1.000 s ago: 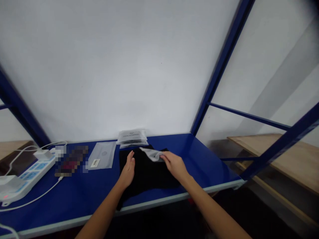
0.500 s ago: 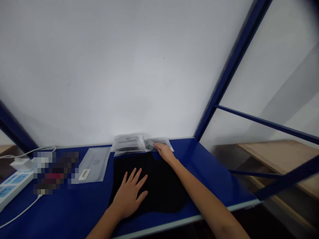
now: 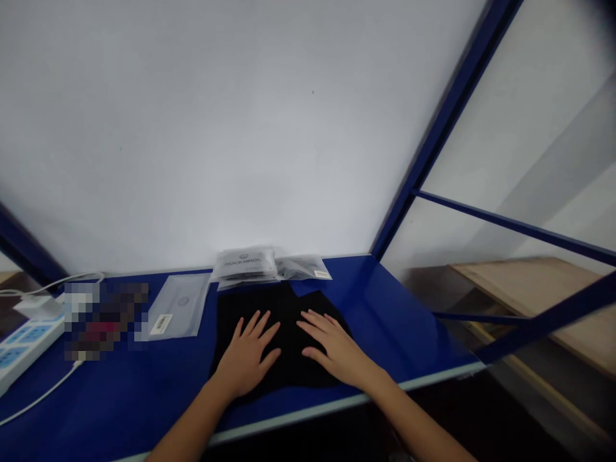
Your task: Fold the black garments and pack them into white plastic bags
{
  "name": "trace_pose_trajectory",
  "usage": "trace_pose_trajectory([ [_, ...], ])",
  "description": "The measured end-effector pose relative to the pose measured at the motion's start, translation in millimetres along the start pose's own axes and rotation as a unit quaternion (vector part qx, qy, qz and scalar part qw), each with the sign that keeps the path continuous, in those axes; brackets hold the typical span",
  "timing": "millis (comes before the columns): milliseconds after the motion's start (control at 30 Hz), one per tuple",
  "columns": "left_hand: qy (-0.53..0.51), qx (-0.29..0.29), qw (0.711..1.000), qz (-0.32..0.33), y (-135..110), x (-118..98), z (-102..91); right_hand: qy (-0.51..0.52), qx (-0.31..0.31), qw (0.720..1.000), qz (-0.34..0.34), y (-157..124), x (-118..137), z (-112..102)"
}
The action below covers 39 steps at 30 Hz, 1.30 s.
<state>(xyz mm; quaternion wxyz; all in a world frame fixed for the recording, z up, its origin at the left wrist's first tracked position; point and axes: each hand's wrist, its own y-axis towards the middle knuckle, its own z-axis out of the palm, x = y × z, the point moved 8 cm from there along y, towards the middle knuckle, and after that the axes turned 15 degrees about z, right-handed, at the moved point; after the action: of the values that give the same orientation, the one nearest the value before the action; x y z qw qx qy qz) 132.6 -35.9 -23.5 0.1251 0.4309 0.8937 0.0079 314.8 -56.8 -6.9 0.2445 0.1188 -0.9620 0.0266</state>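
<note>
Both my hands lie flat on a folded black cloth [image 3: 286, 305], fingers spread and holding nothing. My left hand [image 3: 248, 354] rests on its left half, and my right hand [image 3: 334, 346] on its right half. The cloth lies on a blue table [image 3: 385, 321], and my hands hide much of it. Just behind it stands a stack of ROCKBROS-labelled packets [image 3: 244, 266], with a smaller clear packet [image 3: 301, 267] beside the stack. A flat translucent sleeve with a white label [image 3: 179, 305] lies to the left of the cloth.
A pixelated object [image 3: 103, 321] and a white power strip [image 3: 29, 350] with a cable [image 3: 43, 398] sit at the table's left. A white wall [image 3: 192, 128] rises behind it. Blue steel framing [image 3: 447, 128] and a wooden shelf [image 3: 534, 301] stand to the right.
My right hand has come back from the packets and now lies on the cloth. The small clear packet has left the cloth and sits beside the stack. The cloth looks flatter.
</note>
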Motion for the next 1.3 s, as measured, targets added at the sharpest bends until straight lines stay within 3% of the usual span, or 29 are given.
trace_pose_trajectory([
  [100, 0.001, 0.004, 1.0, -0.009, -1, 5, -1.8, 0.003, 0.011, 1.0, 0.016, -16, -9, 8],
  [233, -0.002, -0.01, 1.0, -0.013, -9, 16, -10.7, 0.019, -0.024, 0.999, 0.01, -17, -19, 6],
  [367, -0.055, -0.093, 0.994, -0.012, -32, 17, -34.0, 0.025, -0.115, 0.993, -0.017, -30, -13, -7],
  [467, -0.089, -0.142, 0.986, -0.002, -57, 5, -51.6, 0.025, -0.142, 0.989, -0.029, -46, -5, -11],
  [633, -0.104, -0.055, 0.993, 0.022, -90, -12, -50.6, 0.031, -0.103, 0.994, -0.027, -58, -5, 2],
  [767, -0.095, -0.013, 0.995, -0.01, -107, -1, -48.4, 0.058, -0.13, 0.989, -0.032, -55, -12, 3],
  [867, -0.1, -0.02, 0.994, -0.036, -113, 9, -52.4, 0.071, -0.146, 0.987, -0.016, -53, -17, 1],
  [1100, -0.171, -0.119, 0.972, -0.109, -125, 21, -87.2, 0.093, -0.208, 0.972, 0.064, -54, -32, -26],
  [1200, -0.239, -0.216, 0.936, -0.139, -125, 32, -102.9, 0.116, -0.217, 0.966, 0.083, -50, -39, -43],
  [1300, -0.308, -0.292, 0.889, -0.172, -113, 53, -102.8, 0.141, -0.204, 0.963, 0.102, -34, -42, -55],
])
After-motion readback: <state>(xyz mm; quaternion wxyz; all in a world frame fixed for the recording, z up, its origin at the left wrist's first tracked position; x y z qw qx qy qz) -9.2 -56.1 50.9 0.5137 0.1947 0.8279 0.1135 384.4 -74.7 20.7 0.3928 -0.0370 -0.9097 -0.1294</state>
